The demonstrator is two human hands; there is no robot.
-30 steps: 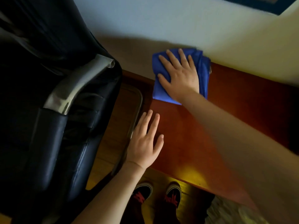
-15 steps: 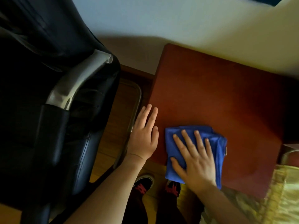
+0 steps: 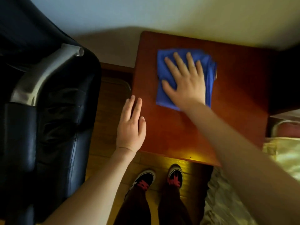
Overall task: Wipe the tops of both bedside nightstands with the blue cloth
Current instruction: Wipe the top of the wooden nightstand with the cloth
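A reddish-brown wooden nightstand (image 3: 235, 95) stands against the wall, its top seen from above. A folded blue cloth (image 3: 164, 70) lies on the far middle of the top. My right hand (image 3: 186, 80) presses flat on the cloth with fingers spread, palm down. My left hand (image 3: 131, 125) rests flat at the nightstand's left edge, fingers together and straight, holding nothing.
A black leather armchair (image 3: 48, 127) with a silver armrest bracket fills the left. Wooden floor and my two black-and-red shoes (image 3: 159, 177) are below the nightstand. A bed with a yellowish patterned cover (image 3: 284, 156) borders the right. The pale wall is behind.
My right hand slid the blue cloth from the near front edge of the top back toward the wall. My left hand stayed at the left edge.
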